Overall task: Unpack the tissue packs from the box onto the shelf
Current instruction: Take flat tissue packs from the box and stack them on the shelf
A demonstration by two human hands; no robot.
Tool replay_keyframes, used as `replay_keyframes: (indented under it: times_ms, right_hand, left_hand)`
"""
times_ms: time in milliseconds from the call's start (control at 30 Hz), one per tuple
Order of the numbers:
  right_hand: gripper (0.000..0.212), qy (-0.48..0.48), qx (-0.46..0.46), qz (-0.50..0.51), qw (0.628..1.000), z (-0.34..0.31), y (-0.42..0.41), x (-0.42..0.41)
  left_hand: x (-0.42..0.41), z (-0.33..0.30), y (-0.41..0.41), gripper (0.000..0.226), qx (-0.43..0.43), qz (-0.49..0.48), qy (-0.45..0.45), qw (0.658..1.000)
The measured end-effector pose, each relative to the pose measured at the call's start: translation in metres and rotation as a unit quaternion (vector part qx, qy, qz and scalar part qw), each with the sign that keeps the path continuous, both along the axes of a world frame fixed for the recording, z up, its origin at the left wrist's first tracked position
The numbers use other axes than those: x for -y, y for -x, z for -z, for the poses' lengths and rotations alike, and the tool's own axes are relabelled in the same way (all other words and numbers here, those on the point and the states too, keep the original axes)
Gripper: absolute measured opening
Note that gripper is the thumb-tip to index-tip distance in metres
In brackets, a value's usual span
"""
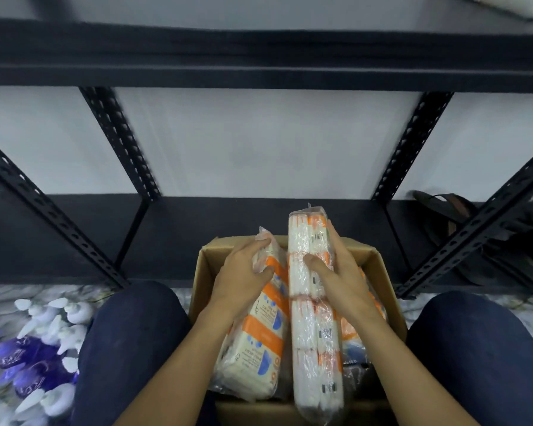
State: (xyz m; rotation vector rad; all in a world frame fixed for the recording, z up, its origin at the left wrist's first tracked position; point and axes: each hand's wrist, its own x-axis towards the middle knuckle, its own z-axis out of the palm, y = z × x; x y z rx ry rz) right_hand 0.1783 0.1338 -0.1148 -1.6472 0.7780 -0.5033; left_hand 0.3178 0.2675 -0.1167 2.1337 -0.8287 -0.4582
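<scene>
- My left hand (243, 272) grips the upper end of a tissue pack (256, 330), thumb and fingers curled round its crinkled plastic wrap.
- My right hand (336, 272) grips a second tissue pack (313, 318), a long one turned on edge, thumb on its near face and fingers round the far side.
- The two packs stand side by side between my hands, touching, both rising out of the open cardboard box (382, 272).
- More packs lie in the box under my right wrist, partly hidden.
- The box sits between my knees (130, 333).
- Beyond my fingertips runs the black metal shelf (259, 216); its lower board looks bare straight ahead.
- Left of my left knee lie purple and white spray bottles (37, 358).
</scene>
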Motion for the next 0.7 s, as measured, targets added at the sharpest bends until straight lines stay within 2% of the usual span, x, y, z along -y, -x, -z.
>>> replay_keyframes:
  times_ms: [233,467,700]
  right_hand:
    - [0.07,0.053,0.042,0.0,0.998,-0.021,0.014,-0.007]
    - [0.074,0.17,0.048,0.016,0.984,-0.055,0.033,-0.013]
    - [0.08,0.234,0.118,0.027,0.965,-0.107,0.053,-0.003]
  left_hand:
    - [-0.008,-0.024,0.01,0.051,0.042,0.018,0.061,0.997]
    - [-0.018,-0.061,0.01,0.049,0.087,-0.015,0.171,0.981]
    - [-0.032,-0.119,0.02,0.047,0.073,0.005,0.288,0.955]
